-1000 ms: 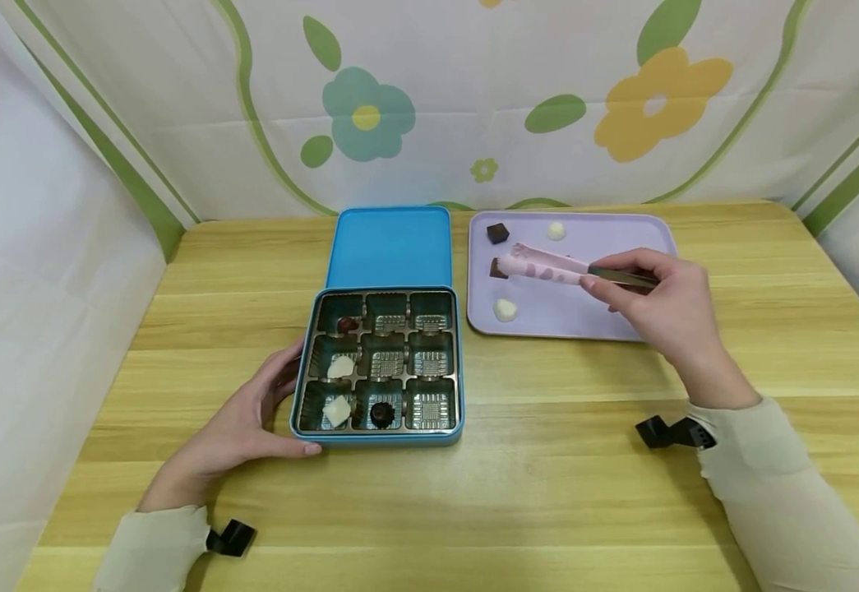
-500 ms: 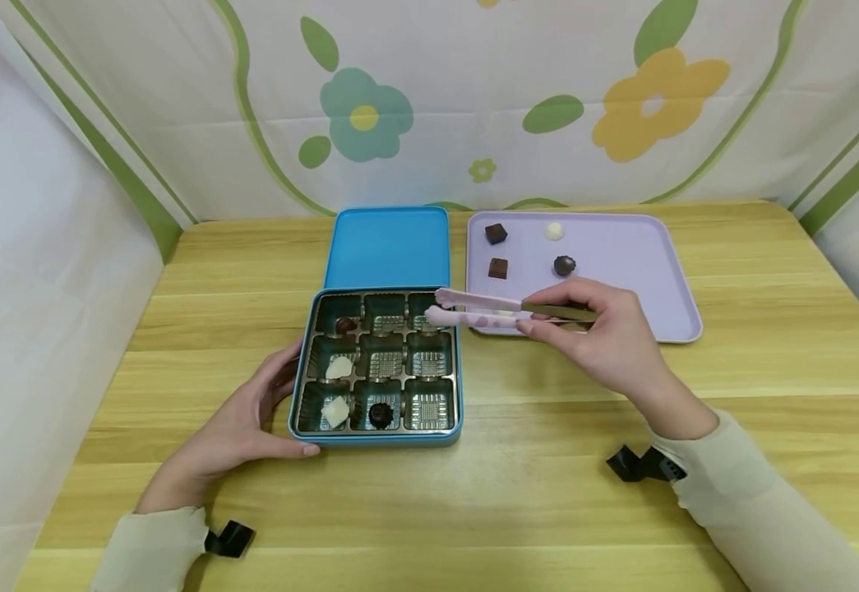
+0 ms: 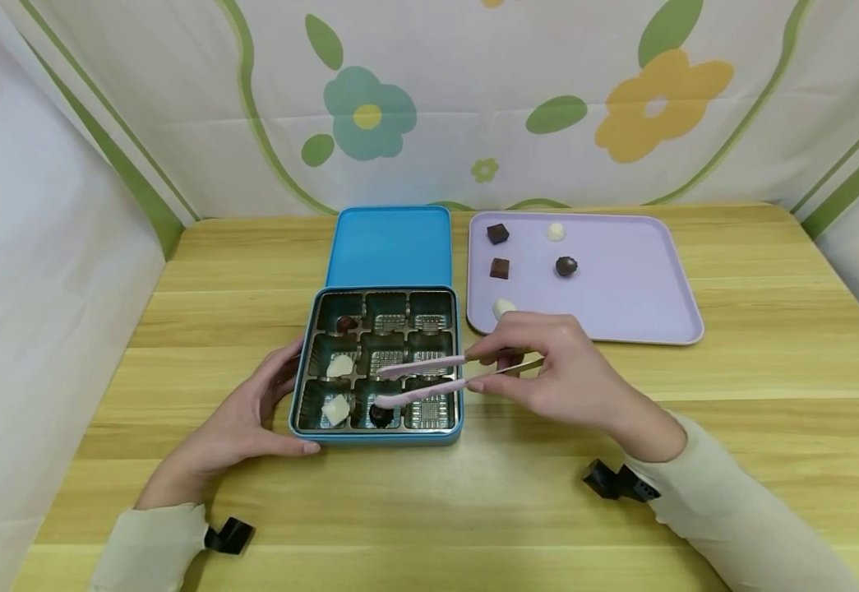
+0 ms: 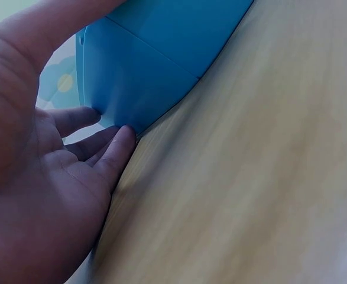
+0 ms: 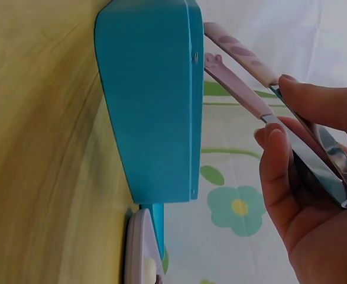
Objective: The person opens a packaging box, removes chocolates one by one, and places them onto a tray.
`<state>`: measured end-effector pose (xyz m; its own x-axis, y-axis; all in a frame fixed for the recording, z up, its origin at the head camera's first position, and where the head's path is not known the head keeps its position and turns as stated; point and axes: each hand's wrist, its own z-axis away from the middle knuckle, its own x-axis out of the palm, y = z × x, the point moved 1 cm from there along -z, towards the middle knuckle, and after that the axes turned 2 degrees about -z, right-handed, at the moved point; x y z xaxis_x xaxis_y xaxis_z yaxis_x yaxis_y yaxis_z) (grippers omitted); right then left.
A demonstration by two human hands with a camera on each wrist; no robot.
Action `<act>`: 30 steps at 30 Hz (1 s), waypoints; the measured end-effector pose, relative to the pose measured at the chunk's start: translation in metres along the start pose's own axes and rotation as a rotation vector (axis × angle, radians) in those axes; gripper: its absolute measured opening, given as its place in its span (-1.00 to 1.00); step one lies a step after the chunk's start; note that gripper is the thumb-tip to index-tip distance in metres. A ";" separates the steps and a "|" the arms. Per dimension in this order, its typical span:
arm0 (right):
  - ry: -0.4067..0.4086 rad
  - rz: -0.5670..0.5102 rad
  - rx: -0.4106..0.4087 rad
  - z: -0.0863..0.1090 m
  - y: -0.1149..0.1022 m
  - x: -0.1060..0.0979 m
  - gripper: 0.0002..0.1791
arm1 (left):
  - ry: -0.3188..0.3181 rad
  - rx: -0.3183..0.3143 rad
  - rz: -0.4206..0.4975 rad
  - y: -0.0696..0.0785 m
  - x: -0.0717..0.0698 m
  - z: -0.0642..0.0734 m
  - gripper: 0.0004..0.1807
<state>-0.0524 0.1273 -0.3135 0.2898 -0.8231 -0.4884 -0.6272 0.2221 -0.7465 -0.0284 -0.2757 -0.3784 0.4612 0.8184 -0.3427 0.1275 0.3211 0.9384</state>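
My right hand pinches slim metal tongs with pink paw-shaped ends; their arms stand apart. They reach over a blue tin box with a nine-compartment insert. One tip is over the dark chocolate in the front middle compartment; whether it touches is unclear. I see nothing between the tips. White chocolates lie in the front left and middle left compartments, a reddish-brown chocolate in the back left. My left hand rests on the box, thumb at the front corner, fingertips against its side.
The blue lid lies behind the box. On the right, a lilac tray bears dark chocolates, a round dark one and white ones. A floral cloth hangs at the back of the wooden table.
My right hand has brought the tongs from above the tray leftward and nearer, over the front of the box. My left hand and the chocolates have stayed in place.
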 end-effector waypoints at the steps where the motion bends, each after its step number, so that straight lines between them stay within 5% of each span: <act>1: -0.016 0.001 -0.012 -0.002 -0.001 0.002 -0.71 | 0.002 0.001 -0.001 0.000 0.000 0.000 0.41; 7: -0.146 0.061 -0.021 -0.017 -0.012 0.014 -0.77 | 0.017 0.014 0.004 0.000 0.000 0.002 0.42; 14: -0.239 0.247 -0.110 -0.035 -0.026 0.026 -0.83 | 0.025 0.016 0.005 0.000 0.001 0.003 0.42; 22: -0.382 0.459 -0.118 -0.055 -0.046 0.032 -0.84 | 0.025 0.005 0.005 0.001 0.000 0.003 0.42; 30: -0.443 0.430 -0.076 -0.059 -0.045 0.033 -0.88 | 0.010 -0.010 0.004 0.000 0.001 0.000 0.41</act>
<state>-0.0576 0.0599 -0.2696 0.2618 -0.3690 -0.8918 -0.7998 0.4343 -0.4144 -0.0277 -0.2747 -0.3784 0.4533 0.8243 -0.3391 0.1167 0.3223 0.9394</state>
